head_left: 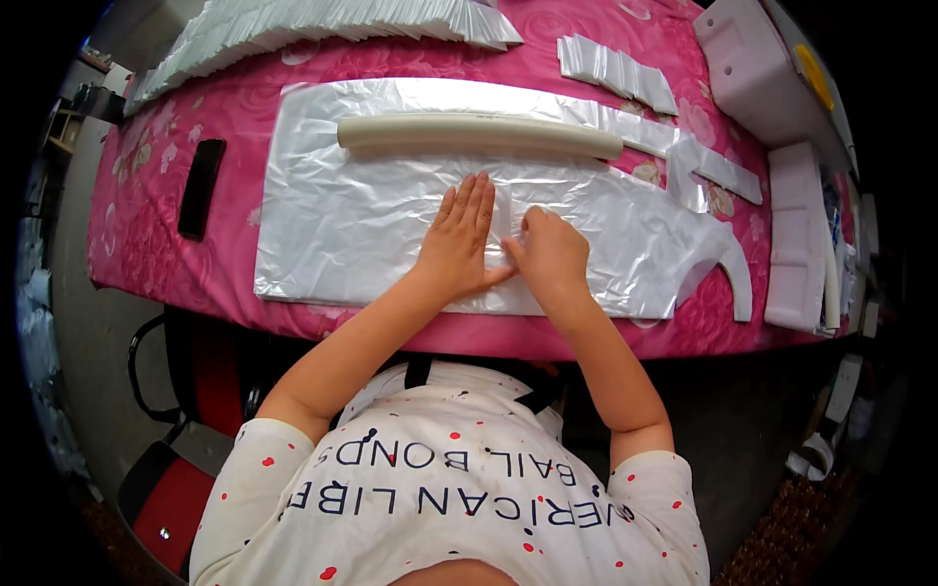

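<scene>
A stack of thin, whitish, see-through plastic bags [342, 234] lies flat before me, its handle loops cut at the right end. My left hand [454, 242] rests palm down on the top bag, fingers stretched out and thumb pointing right. Close beside it, my right hand [553, 252] is closed with curled fingers, pinching the film of the top bag; the fingertips are partly hidden. Across the far part of the stack lies a cream-coloured tube [479, 134], apart from both hands.
A pink flowered cloth [244, 127] covers the table. Folded bags [332, 24] line the far edge, with a smaller folded bundle [616, 70] to their right. A black phone [201, 188] lies left. White foam boxes [793, 239] stand right; a red-seated chair [166, 498] is at lower left.
</scene>
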Tool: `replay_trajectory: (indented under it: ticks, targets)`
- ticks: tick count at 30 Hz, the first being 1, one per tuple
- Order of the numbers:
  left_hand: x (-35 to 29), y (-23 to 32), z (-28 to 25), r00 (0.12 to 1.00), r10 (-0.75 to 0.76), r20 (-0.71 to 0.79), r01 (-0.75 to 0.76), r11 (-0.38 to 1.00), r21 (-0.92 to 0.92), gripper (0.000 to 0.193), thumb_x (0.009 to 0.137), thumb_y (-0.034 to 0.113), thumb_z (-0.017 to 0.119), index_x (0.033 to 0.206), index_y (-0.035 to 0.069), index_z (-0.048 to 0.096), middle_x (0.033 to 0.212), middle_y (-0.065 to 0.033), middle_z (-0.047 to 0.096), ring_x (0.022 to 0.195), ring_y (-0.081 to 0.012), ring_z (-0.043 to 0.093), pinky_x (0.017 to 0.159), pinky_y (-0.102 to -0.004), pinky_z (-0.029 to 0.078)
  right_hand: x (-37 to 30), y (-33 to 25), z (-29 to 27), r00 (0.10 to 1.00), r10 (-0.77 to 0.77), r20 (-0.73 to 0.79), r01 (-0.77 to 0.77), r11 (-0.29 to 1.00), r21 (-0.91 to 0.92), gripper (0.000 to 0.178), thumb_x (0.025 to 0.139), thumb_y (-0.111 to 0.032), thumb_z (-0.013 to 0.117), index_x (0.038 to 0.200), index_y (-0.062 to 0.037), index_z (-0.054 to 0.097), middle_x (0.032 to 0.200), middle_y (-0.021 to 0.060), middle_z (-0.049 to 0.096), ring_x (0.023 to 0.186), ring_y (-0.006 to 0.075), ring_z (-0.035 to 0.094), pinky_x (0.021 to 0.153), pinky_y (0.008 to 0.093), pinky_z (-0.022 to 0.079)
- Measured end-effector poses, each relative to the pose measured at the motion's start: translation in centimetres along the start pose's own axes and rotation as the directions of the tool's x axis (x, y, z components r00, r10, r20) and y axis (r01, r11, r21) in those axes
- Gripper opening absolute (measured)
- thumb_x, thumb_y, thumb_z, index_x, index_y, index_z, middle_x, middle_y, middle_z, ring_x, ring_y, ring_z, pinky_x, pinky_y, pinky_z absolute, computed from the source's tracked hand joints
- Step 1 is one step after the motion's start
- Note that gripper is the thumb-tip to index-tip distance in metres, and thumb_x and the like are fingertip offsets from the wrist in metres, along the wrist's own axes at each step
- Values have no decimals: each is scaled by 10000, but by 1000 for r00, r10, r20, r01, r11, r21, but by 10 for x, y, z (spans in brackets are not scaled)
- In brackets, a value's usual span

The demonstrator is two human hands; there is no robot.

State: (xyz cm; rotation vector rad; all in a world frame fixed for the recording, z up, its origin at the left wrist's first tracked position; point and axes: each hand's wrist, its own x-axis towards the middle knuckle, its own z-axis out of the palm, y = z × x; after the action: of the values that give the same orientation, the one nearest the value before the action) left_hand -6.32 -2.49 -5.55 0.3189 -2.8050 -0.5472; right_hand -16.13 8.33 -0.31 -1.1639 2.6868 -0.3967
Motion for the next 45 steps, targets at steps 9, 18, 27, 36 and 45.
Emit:
replay_trajectory:
  ticks: [9,18,27,36,45]
  targets:
    - [-70,17,-50,886,228,403,-219,973,-68,888,705,364,668,1355,-66,244,1425,-220,241,1335,-356,211,1080,-438,199,-50,29,-20,973,13,230,-79,955,284,218,714,-166,693,867,-31,616,803,92,633,698,215,603,606,316,468]
    - [-113,26,-83,805,-149,574,592,235,-771,429,908,91,412,1316,-34,367,1278,-140,471,1188,-222,438,1002,-334,323,-62,5,-16,905,-413,99,40,314,948,516,709,-170,734,1179,-73,543,1180,65,514,1052,157,494,819,285,410]
    - [-91,32,-76,917,-30,399,375,408,-832,503,879,99,493,1348,17,332,1203,-121,528,1088,-174,499,933,-312,383,-35,22,-17,977,-209,-49,126,370,921,171,720,20,670,875,-50,656,984,38,614,880,139,560,755,260,451]
    - [-94,20,-65,923,-131,363,383,196,-903,652,847,18,494,1418,72,184,1267,-171,486,1120,-234,515,970,-351,382,166,172,-94,510,96,-855,199,954,225,95,699,-75,700,786,-68,664,779,59,595,746,229,549,695,327,441]
    - [-88,16,-67,913,-158,377,405,223,-887,635,844,35,504,1406,60,210,1220,-157,521,1045,-217,553,928,-340,417,198,229,-49,820,-29,-571,21,1000,-22,313,686,-136,691,991,-77,654,1035,108,595,981,299,536,866,379,428]
